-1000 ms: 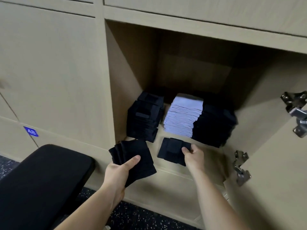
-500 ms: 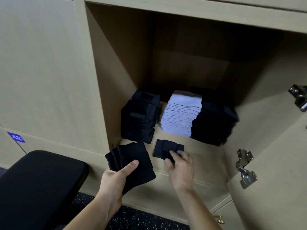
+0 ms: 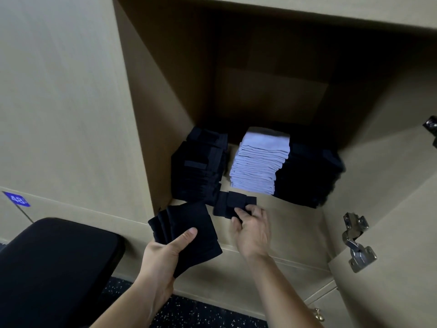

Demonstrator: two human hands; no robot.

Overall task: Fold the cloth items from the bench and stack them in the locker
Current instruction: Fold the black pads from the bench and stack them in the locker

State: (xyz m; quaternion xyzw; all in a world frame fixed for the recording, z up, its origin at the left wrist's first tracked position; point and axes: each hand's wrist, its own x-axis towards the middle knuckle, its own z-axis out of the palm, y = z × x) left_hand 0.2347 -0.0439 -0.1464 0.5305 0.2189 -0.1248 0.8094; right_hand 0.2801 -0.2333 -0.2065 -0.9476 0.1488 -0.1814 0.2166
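Black folded cloth [image 3: 233, 204] in front of the white stack [image 3: 259, 162] looks soft and light — right hand [image 3: 254, 230] pinches its near edge, left hand [image 3: 163, 259] grips spare cloths [image 3: 189, 230].

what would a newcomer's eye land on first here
The pale stack of folded cloths glows at the back of the locker, between a left black stack and a right black stack. Nearer, the left hand holds a fan of black cloths while the right hand pinches a small folded black cloth on the locker floor.
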